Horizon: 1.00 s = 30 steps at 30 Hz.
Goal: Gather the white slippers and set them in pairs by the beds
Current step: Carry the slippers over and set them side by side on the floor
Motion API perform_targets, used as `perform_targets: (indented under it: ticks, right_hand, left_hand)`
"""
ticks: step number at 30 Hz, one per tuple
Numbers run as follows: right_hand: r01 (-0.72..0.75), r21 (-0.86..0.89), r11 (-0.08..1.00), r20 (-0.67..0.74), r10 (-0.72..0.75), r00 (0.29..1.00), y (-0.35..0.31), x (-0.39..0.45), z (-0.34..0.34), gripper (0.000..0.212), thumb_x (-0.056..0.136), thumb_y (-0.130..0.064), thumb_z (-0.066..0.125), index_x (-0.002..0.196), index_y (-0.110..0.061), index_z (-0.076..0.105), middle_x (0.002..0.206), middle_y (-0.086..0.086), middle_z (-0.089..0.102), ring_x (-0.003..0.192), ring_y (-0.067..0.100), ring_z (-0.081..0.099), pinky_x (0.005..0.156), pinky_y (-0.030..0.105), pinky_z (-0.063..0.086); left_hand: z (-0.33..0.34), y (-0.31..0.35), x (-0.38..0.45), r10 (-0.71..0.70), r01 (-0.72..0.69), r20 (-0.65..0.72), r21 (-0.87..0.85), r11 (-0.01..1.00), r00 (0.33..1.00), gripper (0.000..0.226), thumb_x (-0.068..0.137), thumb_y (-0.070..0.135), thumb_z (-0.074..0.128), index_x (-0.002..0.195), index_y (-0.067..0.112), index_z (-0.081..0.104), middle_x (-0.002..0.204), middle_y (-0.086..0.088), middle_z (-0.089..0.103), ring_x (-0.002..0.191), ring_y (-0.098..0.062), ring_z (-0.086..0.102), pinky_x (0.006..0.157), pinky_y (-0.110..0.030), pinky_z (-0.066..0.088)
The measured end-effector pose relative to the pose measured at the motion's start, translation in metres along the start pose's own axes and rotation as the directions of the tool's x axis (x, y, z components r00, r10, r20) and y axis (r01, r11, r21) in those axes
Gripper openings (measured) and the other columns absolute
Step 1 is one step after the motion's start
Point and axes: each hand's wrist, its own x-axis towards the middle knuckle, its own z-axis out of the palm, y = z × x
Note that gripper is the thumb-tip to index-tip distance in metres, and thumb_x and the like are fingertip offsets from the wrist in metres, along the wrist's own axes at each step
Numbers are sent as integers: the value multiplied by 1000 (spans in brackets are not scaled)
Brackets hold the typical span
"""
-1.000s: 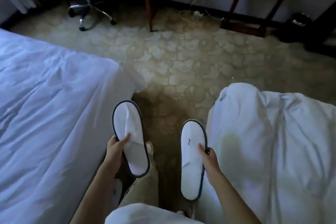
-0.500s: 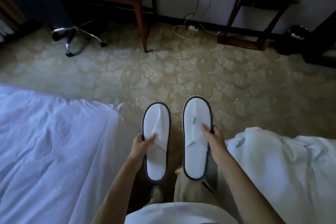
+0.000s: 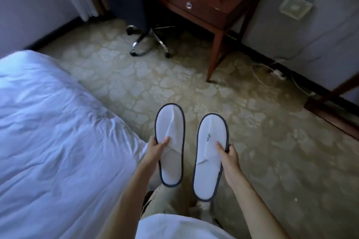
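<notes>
I hold two white slippers with dark trim side by side above the patterned carpet, toes pointing away from me. My left hand [image 3: 155, 148] grips the left slipper [image 3: 171, 128] at its left edge, thumb on the strap. My right hand [image 3: 228, 158] grips the right slipper [image 3: 208, 153] at its right edge, thumb on top. A bed [image 3: 48, 132] with a rumpled white duvet fills the left side, its corner just left of my left hand.
A wooden desk [image 3: 206, 7] stands at the far wall with a purple cloth and a white roll on it. An office chair base [image 3: 149, 42] sits under it. Cables and a plug [image 3: 277, 72] lie along the skirting. Dark wooden furniture [image 3: 330, 103] is at the right.
The view has swung left and forward: the right-hand bed has left the frame and the desk has come closer. Both slippers stay in my hands, now held close together.
</notes>
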Motion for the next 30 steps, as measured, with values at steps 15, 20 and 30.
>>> perform_targets:
  ticks: [15,20,30]
  right_hand:
    - [46,-242,969,237,13,971,-202,184,280,30,88,-30,66,109,-12,56,118,14,65,103,29,63,94,50,53]
    - [77,-298,951,304,18,952,-257,216,365,16,85,-34,68,88,-25,55,101,2,64,99,27,63,94,53,53]
    - [-170,-278,946,220,234,947,-235,330,515,18,84,-27,71,92,-18,58,109,12,67,98,31,65,90,52,55]
  left_hand:
    - [-175,149,180,-114,18,-379,-247,969,918,41,79,23,80,114,6,67,115,-15,72,101,-32,71,86,-50,59]
    - [-240,223,249,-56,-27,-463,-172,985,884,35,80,19,78,99,8,51,99,-13,65,86,-27,65,73,-44,57]
    - [-340,311,473,124,-5,-231,456,890,965,27,90,24,65,96,10,43,87,-7,46,78,-19,45,64,-29,39]
